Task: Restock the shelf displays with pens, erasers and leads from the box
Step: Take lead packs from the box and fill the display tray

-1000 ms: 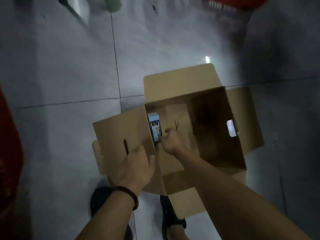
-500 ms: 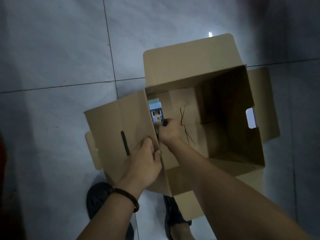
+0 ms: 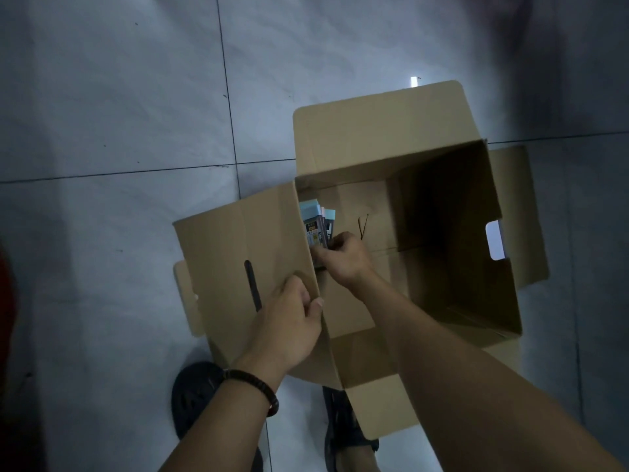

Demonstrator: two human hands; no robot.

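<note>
Since the frame half a second back, the bundle in the right hand [image 3: 343, 258] is fanning out, so I am now seeing several packets [image 3: 318, 228] where one was showing, and the view is sitting a little higher over the cardboard box [image 3: 449, 212]. I am watching the right hand curling its fingers and thumb round the lower end of those small packets, pale blue at the top with dark printed labels, and holding them against the inside of the box's left wall, near the far left corner. The print is too small for me to read. The left hand [image 3: 289, 321] is pinching the near edge of the left flap [image 3: 235, 247], thumb on the inner side and fingers on the outer face beside a dark slot [image 3: 252, 287]. A dark beaded bracelet [image 3: 253, 386] is circling the left wrist. The box is standing open on the grey tiled floor [image 3: 119, 131], with two dark shoes [image 3: 195, 396] showing below it.
</note>
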